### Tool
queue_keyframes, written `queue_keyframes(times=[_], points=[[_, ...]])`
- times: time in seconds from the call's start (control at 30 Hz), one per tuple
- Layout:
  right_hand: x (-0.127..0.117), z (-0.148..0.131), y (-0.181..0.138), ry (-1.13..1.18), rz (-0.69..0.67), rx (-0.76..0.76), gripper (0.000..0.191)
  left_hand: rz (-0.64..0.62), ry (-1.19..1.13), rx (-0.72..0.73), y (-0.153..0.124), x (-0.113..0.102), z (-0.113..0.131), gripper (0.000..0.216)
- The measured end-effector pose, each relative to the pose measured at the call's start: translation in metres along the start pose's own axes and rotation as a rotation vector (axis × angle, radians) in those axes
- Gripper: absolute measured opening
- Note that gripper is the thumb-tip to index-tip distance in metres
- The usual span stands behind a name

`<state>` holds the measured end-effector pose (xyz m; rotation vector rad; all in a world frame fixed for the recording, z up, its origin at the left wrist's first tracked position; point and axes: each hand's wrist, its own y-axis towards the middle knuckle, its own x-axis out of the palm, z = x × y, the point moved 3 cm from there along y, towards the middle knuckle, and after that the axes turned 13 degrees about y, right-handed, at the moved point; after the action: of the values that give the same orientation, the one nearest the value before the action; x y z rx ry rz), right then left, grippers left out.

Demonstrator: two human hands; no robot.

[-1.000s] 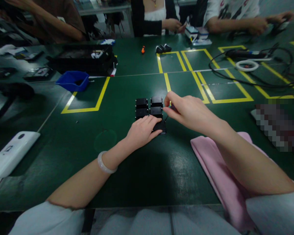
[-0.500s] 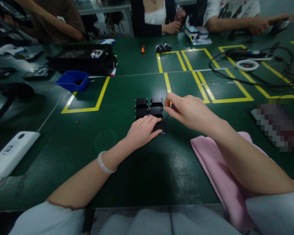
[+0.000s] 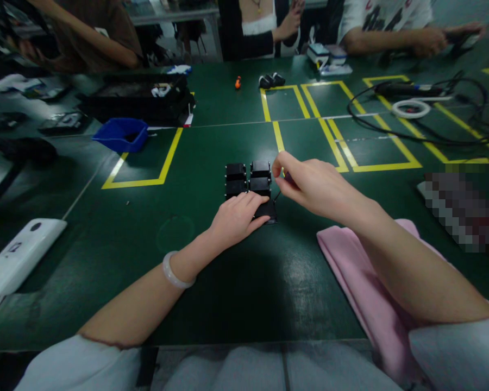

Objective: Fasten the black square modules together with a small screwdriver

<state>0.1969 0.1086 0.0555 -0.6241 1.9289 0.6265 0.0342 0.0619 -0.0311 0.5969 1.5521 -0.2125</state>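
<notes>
Small black blocks stand in two columns on the green table, with shiny screw-like points along their sides. My left hand reaches over the nearest blocks, its fingers across the top and its thumb at the near right block, holding it down. It hides the near left part of the group. My right hand is closed in a pinch just right of the blocks. From its fingers a thin dark shaft slants down to the near right block's side, apparently a screwdriver; its handle is mostly hidden.
A pink cloth lies under my right forearm. At left are a white device and a blue bin, with a black tray behind. Black cables coil at right. Several people sit across the table.
My right fingers have shifted slightly around the screwdriver handle. My left hand and the blocks stay in place. Across the table, a person's hand has risen.
</notes>
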Motion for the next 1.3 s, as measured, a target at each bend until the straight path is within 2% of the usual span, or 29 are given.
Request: queue_keyframes(times=[1.3], points=[[0.0000,0.0005,0.0003,-0.007,0.010,0.004,0.024,0.007,-0.001,0.003,-0.0003,-0.0011,-0.0002,0.036]])
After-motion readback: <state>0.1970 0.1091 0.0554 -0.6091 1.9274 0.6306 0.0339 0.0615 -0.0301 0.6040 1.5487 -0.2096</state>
